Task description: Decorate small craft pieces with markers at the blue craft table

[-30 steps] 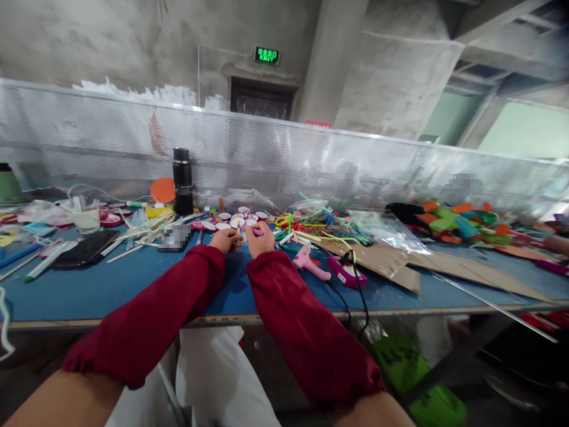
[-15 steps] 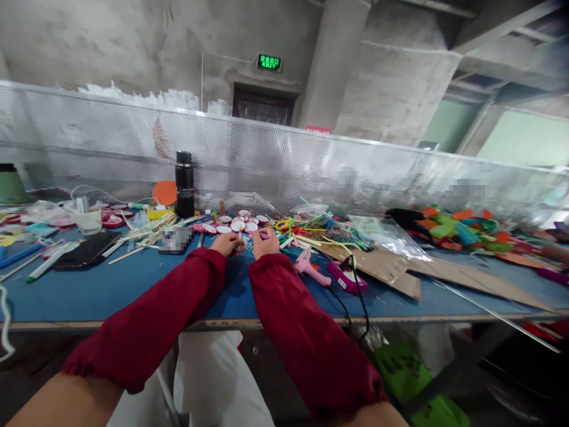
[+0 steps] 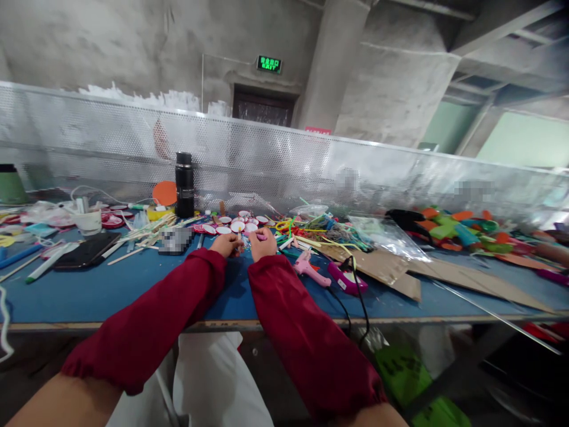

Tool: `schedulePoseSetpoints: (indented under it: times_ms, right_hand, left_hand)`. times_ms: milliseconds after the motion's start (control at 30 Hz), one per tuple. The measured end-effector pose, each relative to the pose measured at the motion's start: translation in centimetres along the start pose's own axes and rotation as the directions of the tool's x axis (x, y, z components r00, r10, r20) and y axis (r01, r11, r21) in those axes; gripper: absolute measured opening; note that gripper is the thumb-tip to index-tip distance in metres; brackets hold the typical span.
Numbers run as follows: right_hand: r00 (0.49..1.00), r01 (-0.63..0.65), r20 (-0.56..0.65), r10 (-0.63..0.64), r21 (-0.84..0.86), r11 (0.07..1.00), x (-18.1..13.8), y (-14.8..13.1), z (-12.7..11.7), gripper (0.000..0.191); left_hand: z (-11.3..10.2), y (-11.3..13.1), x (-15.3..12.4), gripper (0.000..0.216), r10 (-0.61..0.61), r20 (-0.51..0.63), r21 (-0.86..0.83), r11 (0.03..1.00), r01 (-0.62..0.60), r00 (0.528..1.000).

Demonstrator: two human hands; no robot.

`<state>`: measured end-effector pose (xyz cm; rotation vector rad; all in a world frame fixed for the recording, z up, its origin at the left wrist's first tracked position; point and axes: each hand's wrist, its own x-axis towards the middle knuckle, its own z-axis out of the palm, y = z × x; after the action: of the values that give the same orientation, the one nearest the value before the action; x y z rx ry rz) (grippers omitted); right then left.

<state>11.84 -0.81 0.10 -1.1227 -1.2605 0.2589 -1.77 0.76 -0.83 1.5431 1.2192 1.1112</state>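
My left hand (image 3: 227, 244) is closed, pinching a thin pale stick (image 3: 240, 232) that points up from the fingertips. Just to its right, my right hand (image 3: 264, 245) is closed round a small purple piece (image 3: 262, 237), too small to identify. Both hands are over the blue table, a narrow gap between them. Behind them lie several round white discs with red rims (image 3: 237, 226). A pink glue gun (image 3: 311, 268) rests to the right of my right hand, its cable running over the table's front edge.
A black bottle (image 3: 184, 187) stands behind my left hand. Wooden sticks (image 3: 149, 234) and a dark phone (image 3: 89, 252) lie left. Colourful pipe cleaners (image 3: 333, 232), a purple tape dispenser (image 3: 347, 279) and cardboard (image 3: 480, 280) lie right. Another person's hand shows at the far right edge.
My right hand has shifted slightly left, closer to my left hand, with the purple piece still in it. My left hand stays nearly in place.
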Motion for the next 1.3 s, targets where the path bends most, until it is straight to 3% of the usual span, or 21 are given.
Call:
schedulePoseSetpoints:
  times_ms: [133, 367, 533, 733, 933, 1100, 1300]
  right_hand:
    - [1.000, -0.013, -0.027, 0.013, 0.013, 1.000, 0.11, 0.17, 0.07, 0.012]
    - [0.998, 0.030, 0.059, -0.033, 0.044, 0.999, -0.20, -0.52, -0.11, 0.013]
    - [0.999, -0.041, -0.012, 0.041, -0.024, 0.999, -0.13, -0.33, -0.11, 0.014]
    - [0.998, 0.013, 0.069, -0.015, 0.026, 1.000, -0.18, -0.38, -0.10, 0.015]
    - [0.998, -0.040, -0.053, 0.037, -0.048, 0.998, -0.14, -0.38, -0.12, 0.014]
    - [0.999, -0.001, 0.036, 0.001, -0.002, 1.000, -0.15, -0.27, -0.06, 0.014]
    - [0.998, -0.039, -0.049, 0.037, -0.027, 0.999, -0.02, -0.16, -0.06, 0.013]
  left_hand:
    - [-0.04, -0.03, 0.11, 0.023, -0.002, 0.000, -0.012, 1.000, 0.002, 1.000]
    - [0.05, 0.12, -0.13, 0.023, 0.006, 0.005, 0.011, 1.000, -0.006, 1.000]
    - [0.10, 0.29, -0.29, 0.023, -0.002, -0.016, 0.019, 1.000, 0.002, 1.000]
    - [0.07, 0.16, -0.18, 0.021, 0.010, -0.001, 0.038, 0.999, -0.010, 1.000]
    - [-0.07, 0.08, -0.12, 0.020, 0.011, 0.008, 0.055, 0.998, -0.011, 1.000]
    - [-0.01, -0.11, 0.05, 0.017, -0.007, 0.009, 0.022, 1.000, 0.006, 1.000]
    - [-0.08, -0.06, -0.01, 0.017, -0.001, -0.004, 0.023, 1.000, 0.001, 1.000]
